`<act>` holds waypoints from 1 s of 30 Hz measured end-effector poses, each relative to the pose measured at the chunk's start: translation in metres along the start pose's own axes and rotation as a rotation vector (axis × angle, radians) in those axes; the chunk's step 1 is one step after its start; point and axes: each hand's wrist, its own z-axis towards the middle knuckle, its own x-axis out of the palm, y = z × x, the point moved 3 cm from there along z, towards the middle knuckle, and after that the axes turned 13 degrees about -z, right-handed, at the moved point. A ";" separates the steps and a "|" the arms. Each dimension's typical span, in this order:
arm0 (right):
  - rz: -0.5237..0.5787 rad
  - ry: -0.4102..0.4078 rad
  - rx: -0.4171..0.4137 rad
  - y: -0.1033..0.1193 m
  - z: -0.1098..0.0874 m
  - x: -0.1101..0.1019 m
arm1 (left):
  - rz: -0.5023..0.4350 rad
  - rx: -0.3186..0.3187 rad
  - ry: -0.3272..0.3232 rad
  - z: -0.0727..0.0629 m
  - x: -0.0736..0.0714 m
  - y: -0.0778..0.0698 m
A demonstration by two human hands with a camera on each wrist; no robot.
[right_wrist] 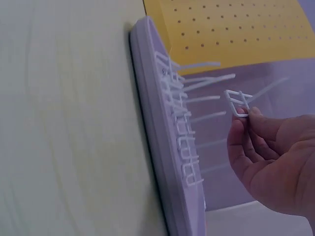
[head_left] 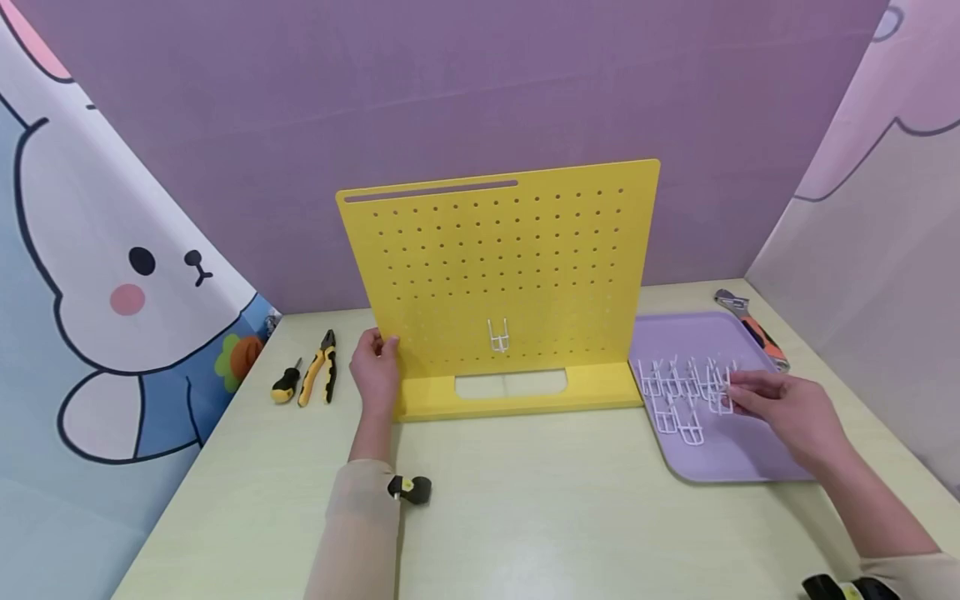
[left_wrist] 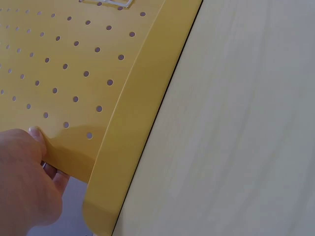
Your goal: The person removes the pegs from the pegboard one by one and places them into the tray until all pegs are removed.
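Note:
A yellow pegboard (head_left: 517,310) stands upright on its base on the table. My left hand (head_left: 375,375) grips its left edge, thumb on the front face and fingers behind, as the left wrist view shows. One white wire hook (head_left: 498,343) is mounted low on the board near the middle. Over the purple tray (head_left: 738,454), my right hand (head_left: 795,417) pinches another white pegboard hook (right_wrist: 231,104) between thumb and fingertips. In the right wrist view this hook is raised off the tray. Several more white hooks (right_wrist: 187,152) lie in the tray to the left of that hand.
On the table left of the board lie a small screwdriver (head_left: 285,386) and pliers (head_left: 309,379) with yellow and black handles. An adjustable wrench (head_left: 757,332) with an orange and black handle rests beside the tray's far right corner. A purple wall covering (head_left: 480,100) rises behind the board.

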 end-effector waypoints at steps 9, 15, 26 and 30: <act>-0.122 0.182 0.041 -0.018 0.006 0.008 | 0.005 -0.025 -0.010 0.000 -0.003 0.005; -0.151 0.222 0.054 -0.027 0.007 0.013 | 0.008 -0.036 -0.004 -0.001 -0.003 0.007; -0.074 0.255 0.088 -0.029 0.012 0.021 | 0.010 -0.035 0.000 0.001 0.000 0.003; -0.064 0.248 0.059 -0.026 0.011 0.021 | 0.023 -0.027 -0.002 0.002 0.000 0.003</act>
